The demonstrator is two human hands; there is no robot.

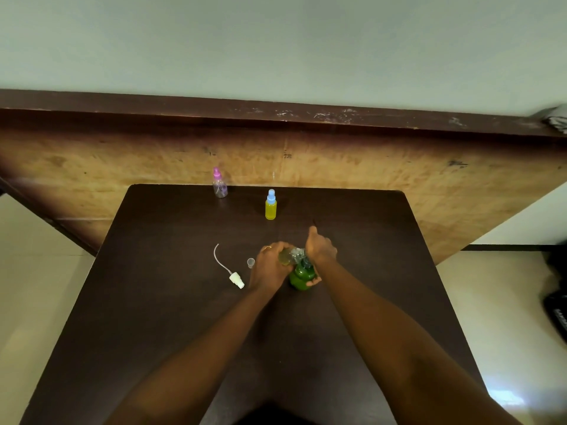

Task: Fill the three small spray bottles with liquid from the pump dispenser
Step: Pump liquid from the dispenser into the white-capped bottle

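Left hand point(270, 266) clamped on small clear bottle point(290, 256), tilted at green pump dispenser point(302, 276); right hand point(319, 250) pressing its top, thumb up. Beside: white sprayer point(237, 280), cap point(251, 262). Farther back: 2 bottles, yellow point(271, 208), pink-topped point(220, 187)

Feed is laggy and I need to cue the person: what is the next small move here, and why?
Probably press the pump again. The left hand holds an uncapped small bottle tilted at the spout of the green dispenser, the right hand on top. Its white spray head and clear cap lie on the table. How full it is, I cannot tell.
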